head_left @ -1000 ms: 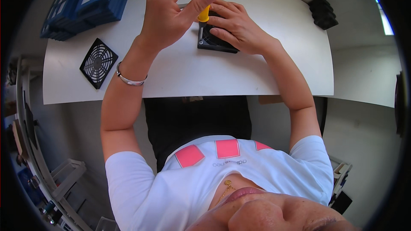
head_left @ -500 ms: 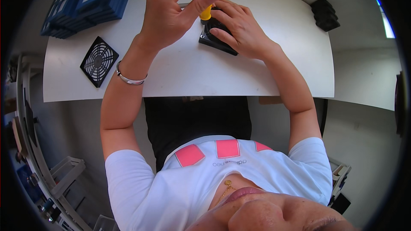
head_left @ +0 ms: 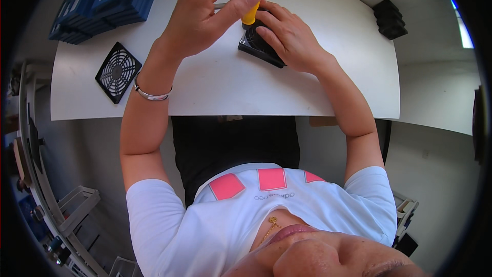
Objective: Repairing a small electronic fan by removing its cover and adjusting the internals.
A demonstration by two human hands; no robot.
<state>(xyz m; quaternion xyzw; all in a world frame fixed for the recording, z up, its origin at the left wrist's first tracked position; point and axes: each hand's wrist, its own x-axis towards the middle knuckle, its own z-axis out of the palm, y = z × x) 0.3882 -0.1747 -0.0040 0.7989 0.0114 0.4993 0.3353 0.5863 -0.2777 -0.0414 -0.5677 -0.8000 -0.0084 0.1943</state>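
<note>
My left hand (head_left: 200, 20) has its thumb and fingers closed on the yellow handle of a screwdriver (head_left: 250, 16). The handle tilts, its lower end over the left side of a square black fan (head_left: 256, 54); whether the tip meets a screw cannot be made out. A small bright metal spot shows at the fan's near left corner. My right hand (head_left: 294, 38) grips the fan from the right, thumb and fingers over its face, hiding much of it. Left of my left forearm, a black square fan cover (head_left: 118, 73) with ring-shaped slots lies flat on the white table (head_left: 215, 90).
Blue plastic bins with pale window-like panels (head_left: 120, 10) stand at the table's far left. A stack of black parts (head_left: 389, 19) sits at the far right edge. Left of the table is a rack with pale trays (head_left: 79, 208). The table's front edge runs before my body.
My left hand has shifted slightly and the screwdriver handle leans more to the right at its top. My right thumb has lifted a little toward the handle. The fan stays in place.
</note>
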